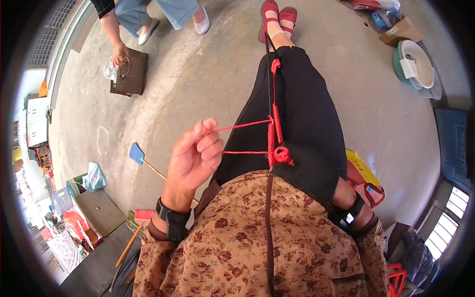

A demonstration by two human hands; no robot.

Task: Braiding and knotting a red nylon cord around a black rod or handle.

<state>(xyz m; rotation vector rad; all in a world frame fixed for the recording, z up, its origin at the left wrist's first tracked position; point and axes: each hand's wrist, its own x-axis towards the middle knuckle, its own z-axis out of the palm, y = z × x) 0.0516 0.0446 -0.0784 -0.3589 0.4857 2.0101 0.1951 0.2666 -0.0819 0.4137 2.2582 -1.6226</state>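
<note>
My left hand (196, 151) is raised left of my lap, its fingers closed in a pinch on a thin red cord (242, 125). Two strands of that cord run from the hand to a tight red coil (270, 143) wound round a black cord (269, 81). The black cord stretches along my legs toward my feet. Beside the coil lie a red wrapped length (277, 123) and a round red knot (282, 155). My right forearm (344, 194) reaches in toward the knot, but a dark shape (309, 173) covers that hand, so its fingers do not show.
At the far left a person's hand (119, 53) holds a brown box-shaped bag (131, 74). A blue fly swatter (136, 153) lies on the floor to my left. Basins (415, 64) and a cardboard box (401, 31) stand far right; a red and yellow bag (363, 175) is beside my right leg.
</note>
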